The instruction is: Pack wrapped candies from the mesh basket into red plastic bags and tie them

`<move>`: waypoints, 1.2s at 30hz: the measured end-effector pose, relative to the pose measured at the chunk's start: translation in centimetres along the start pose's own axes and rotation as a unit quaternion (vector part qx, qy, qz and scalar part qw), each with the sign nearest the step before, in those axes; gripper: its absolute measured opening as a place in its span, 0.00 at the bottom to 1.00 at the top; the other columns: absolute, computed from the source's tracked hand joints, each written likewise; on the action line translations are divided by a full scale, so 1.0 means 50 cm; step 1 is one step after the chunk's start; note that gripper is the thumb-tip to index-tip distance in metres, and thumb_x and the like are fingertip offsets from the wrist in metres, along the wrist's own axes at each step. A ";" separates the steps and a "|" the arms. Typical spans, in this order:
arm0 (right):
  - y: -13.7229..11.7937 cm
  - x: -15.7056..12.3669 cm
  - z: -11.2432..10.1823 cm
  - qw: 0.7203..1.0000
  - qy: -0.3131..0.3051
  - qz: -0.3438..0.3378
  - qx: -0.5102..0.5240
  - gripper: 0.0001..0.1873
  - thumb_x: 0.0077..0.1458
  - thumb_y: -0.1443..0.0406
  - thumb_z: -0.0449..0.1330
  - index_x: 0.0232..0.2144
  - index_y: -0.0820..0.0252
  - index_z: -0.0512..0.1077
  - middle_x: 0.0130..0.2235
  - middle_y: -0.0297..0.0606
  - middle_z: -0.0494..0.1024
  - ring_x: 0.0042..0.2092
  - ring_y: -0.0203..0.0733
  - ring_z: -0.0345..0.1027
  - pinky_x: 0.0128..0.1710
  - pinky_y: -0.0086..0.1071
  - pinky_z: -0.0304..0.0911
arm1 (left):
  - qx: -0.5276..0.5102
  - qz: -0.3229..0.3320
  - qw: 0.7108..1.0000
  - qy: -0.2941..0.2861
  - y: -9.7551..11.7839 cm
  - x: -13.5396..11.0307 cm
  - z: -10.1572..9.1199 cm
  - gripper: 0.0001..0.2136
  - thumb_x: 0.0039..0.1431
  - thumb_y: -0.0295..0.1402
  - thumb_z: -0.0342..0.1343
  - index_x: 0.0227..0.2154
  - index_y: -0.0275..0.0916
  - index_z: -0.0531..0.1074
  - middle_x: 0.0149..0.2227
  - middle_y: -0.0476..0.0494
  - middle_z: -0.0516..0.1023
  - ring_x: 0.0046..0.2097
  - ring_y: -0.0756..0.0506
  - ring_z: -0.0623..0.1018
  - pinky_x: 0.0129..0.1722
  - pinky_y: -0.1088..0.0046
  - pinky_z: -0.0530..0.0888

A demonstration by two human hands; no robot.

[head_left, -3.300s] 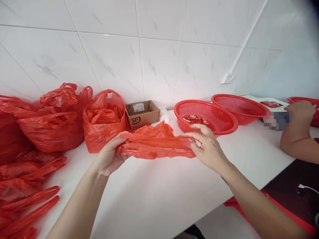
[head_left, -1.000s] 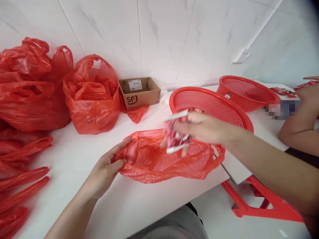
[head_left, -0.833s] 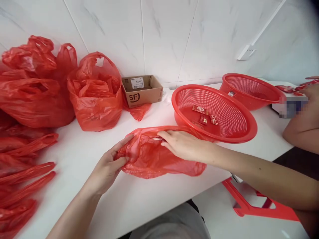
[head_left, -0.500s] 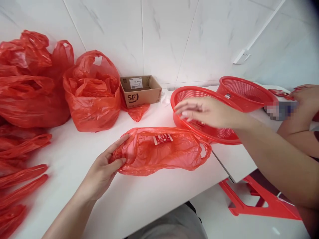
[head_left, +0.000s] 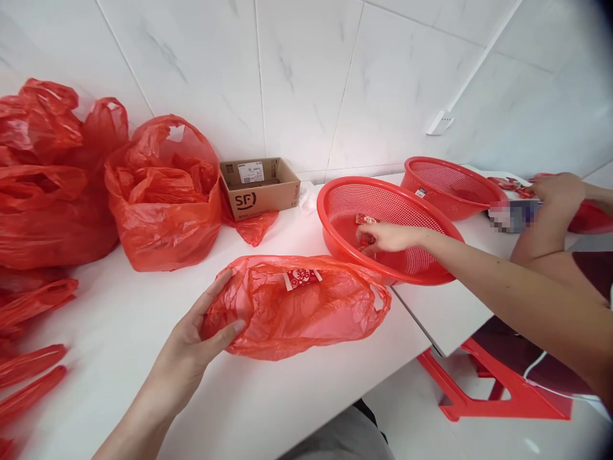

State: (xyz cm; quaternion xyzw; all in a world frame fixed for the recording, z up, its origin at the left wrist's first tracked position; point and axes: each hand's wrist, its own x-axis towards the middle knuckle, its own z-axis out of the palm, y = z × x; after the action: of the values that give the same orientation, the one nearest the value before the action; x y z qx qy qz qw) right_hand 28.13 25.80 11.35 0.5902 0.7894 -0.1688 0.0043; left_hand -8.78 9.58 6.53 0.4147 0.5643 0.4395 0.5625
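My left hand [head_left: 191, 348] grips the left end of a thin red plastic bag [head_left: 306, 319], with the thumb on the near side of its mouth. The bag lies on its side on the white table, its mouth held wide. A red and white printed packet [head_left: 302, 278] rests in it near the far rim. My right hand [head_left: 390, 237] is down inside a red perforated plastic basket [head_left: 330, 239], fingers curled around a small red packet [head_left: 365, 241], partly hidden by the fingers. Another red packet [head_left: 366, 219] lies in the basket just beyond.
Full red bags [head_left: 163, 223] stand at the left, by an SF cardboard box [head_left: 263, 198]. A second red basket [head_left: 445, 191] is behind the first. At right, another person's hand [head_left: 558, 188] works near red packets. Below is a red stool [head_left: 502, 402].
My right hand has lowered from above the basket into it, and its fingers have closed on a packet. My left hand keeps the bag. The view has shifted slightly right.
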 end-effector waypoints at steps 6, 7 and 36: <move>-0.035 -0.025 -0.055 0.939 0.106 -0.039 0.325 0.16 0.51 0.55 0.64 0.37 0.53 0.65 0.34 0.31 0.74 0.31 0.37 0.69 0.30 0.31 0.65 | -0.006 -0.017 1.000 0.003 -0.001 0.003 -0.004 0.41 0.46 0.45 0.68 0.64 0.56 0.58 0.63 0.45 0.67 0.60 0.34 0.71 0.58 0.58 0.70; -0.048 -0.034 -0.059 0.924 0.114 -0.043 0.364 0.16 0.50 0.55 0.65 0.37 0.53 0.66 0.34 0.31 0.74 0.31 0.36 0.69 0.29 0.31 0.65 | -0.008 -0.016 1.000 0.004 -0.002 0.004 -0.003 0.41 0.46 0.45 0.68 0.64 0.56 0.58 0.63 0.45 0.68 0.59 0.35 0.72 0.56 0.59 0.72; -0.194 -0.001 -0.030 0.960 0.163 -0.148 0.174 0.11 0.60 0.62 0.56 0.44 0.53 0.73 0.47 0.36 0.79 0.49 0.43 0.72 0.52 0.41 0.66 | 0.108 0.095 0.988 0.049 -0.008 -0.004 -0.003 0.35 0.52 0.46 0.62 0.63 0.57 0.59 0.64 0.48 0.64 0.62 0.34 0.67 0.61 0.53 0.66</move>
State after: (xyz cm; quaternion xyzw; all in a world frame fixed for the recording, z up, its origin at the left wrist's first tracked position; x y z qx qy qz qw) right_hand 19.38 23.75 15.33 0.4780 0.8163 -0.2039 -0.2523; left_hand -8.91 9.30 6.21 0.5030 0.5934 0.4474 0.4413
